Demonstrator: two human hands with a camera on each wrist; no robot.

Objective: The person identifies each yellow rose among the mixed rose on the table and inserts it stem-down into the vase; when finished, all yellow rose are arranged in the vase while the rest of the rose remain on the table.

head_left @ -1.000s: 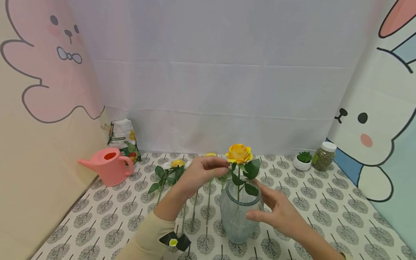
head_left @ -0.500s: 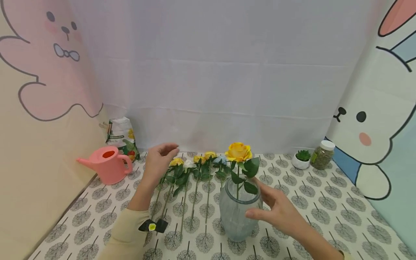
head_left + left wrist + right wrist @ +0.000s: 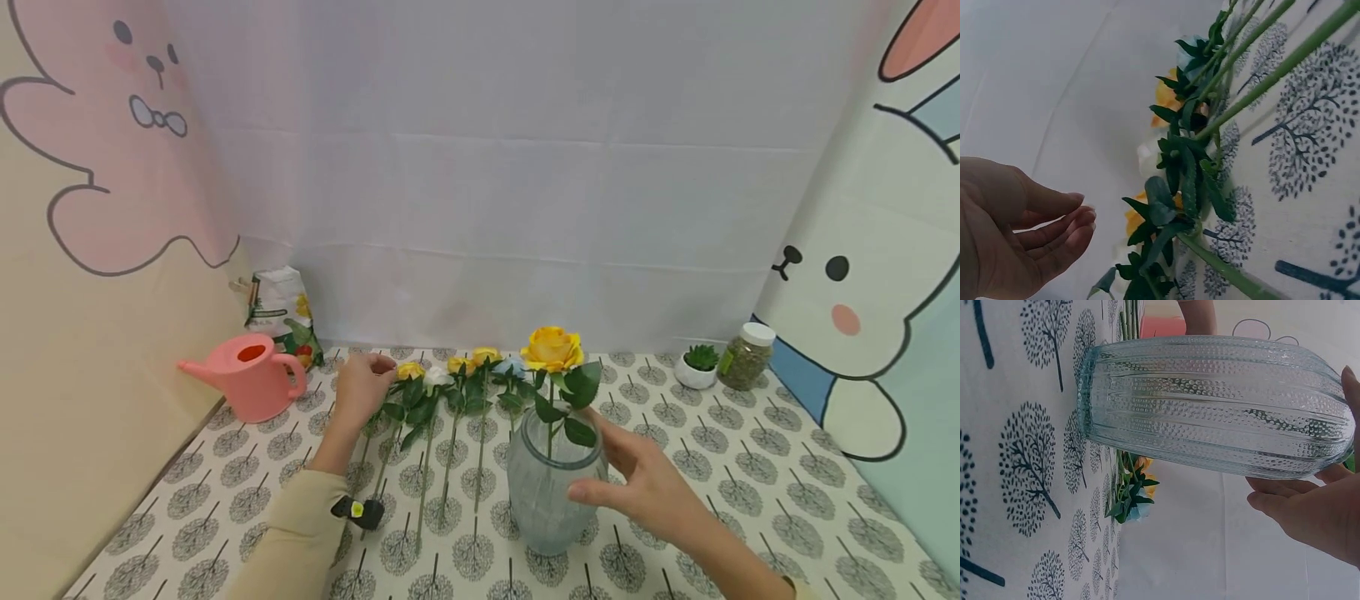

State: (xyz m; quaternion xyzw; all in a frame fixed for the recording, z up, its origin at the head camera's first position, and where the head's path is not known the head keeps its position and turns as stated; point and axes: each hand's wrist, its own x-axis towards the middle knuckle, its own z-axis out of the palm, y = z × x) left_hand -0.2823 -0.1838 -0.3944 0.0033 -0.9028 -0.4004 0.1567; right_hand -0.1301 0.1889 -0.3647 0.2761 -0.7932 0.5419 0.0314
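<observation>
A ribbed clear glass vase (image 3: 546,510) stands upright on the patterned cloth, with one yellow rose (image 3: 553,350) in it. My right hand (image 3: 651,485) holds the vase near its rim, thumb at the front and fingers behind. That grip also shows at the top of the vase (image 3: 1210,403) in the right wrist view. Left of the vase lies a row of loose artificial roses: yellow (image 3: 410,372), white (image 3: 437,377) and pale blue (image 3: 512,367). My left hand (image 3: 362,390) is just beside the leftmost blooms, holding nothing. In the left wrist view, its thumb and fingertips nearly meet.
A pink watering can (image 3: 253,383) stands at the left, before a white printed bag (image 3: 279,304). At the back right are a small potted succulent (image 3: 699,368) and a white-lidded jar (image 3: 745,358). A pale curtain (image 3: 480,208) closes off the back.
My left hand has left the rose in the vase and moved left, then lowered slightly to the leftmost loose roses. My right hand has stayed on the vase.
</observation>
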